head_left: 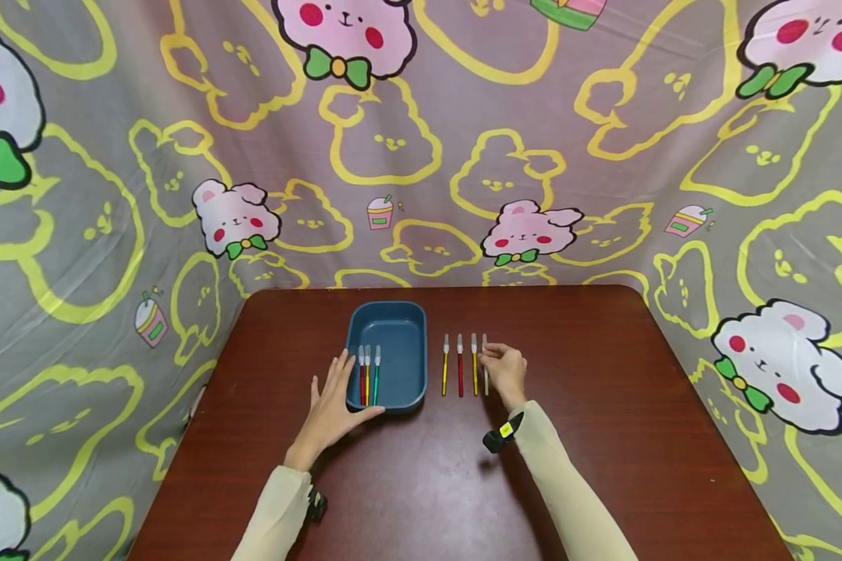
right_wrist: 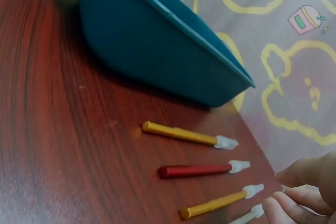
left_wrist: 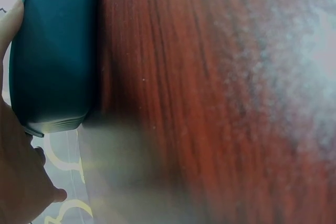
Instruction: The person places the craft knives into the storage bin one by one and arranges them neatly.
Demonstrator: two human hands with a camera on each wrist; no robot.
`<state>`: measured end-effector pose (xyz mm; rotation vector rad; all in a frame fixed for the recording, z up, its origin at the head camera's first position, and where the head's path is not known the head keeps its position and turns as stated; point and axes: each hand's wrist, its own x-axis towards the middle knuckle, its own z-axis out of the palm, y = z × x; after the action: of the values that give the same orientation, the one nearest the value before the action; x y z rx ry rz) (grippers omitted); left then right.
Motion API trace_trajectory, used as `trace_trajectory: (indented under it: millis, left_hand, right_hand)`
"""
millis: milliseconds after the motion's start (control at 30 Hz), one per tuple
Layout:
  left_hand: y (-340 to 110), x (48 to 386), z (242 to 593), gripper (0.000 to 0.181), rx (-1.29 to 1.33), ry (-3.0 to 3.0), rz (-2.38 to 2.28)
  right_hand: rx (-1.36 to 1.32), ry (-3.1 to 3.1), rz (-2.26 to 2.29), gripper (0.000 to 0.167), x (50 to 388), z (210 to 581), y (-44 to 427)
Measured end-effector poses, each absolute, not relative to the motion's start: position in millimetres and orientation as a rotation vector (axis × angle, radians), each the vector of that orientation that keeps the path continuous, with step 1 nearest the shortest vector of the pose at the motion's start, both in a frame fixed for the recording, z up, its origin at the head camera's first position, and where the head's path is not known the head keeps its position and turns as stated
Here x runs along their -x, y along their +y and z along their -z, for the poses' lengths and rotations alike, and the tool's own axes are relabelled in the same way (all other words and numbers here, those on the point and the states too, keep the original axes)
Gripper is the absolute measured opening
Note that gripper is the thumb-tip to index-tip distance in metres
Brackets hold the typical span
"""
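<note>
In the head view, my left hand (head_left: 333, 409) rests its spread, straight fingers on the left rim of a blue tray (head_left: 423, 351), with the thumb at its front edge. Inside lie a red (head_left: 362, 386), a yellow (head_left: 368, 386) and a teal craft knife (head_left: 376, 382), all with clear caps. Right of the tray, a yellow (head_left: 445, 374), a red (head_left: 461, 374) and another yellow craft knife (head_left: 475, 374) lie in a row. At the row's right end, my right hand (head_left: 507, 372) pinches a silver craft knife (head_left: 486, 386) near its cap; the fingertips partly cover it.
The brown wooden table (head_left: 603, 436) reaches a cartoon-print curtain (head_left: 435, 234) at the back and sides. The tray's wall (right_wrist: 157, 61) rises beside the row in the right wrist view. Each wrist wears a small black camera (head_left: 494, 441).
</note>
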<state>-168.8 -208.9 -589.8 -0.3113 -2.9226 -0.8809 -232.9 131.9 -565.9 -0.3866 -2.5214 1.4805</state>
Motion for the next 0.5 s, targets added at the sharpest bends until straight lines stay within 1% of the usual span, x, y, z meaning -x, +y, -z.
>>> trace_trajectory:
  millis: [300,500]
  left_hand:
    - [-208,169,588,0.122,0.313,-2.914,0.904]
    - [-208,169,589,0.123,0.308,-2.919,0.881]
  right_hand:
    - [0.453,-2.535,-1.432,0.019,231,578,143]
    - [0.487,-2.564,-1.396,0.020,232,582,145]
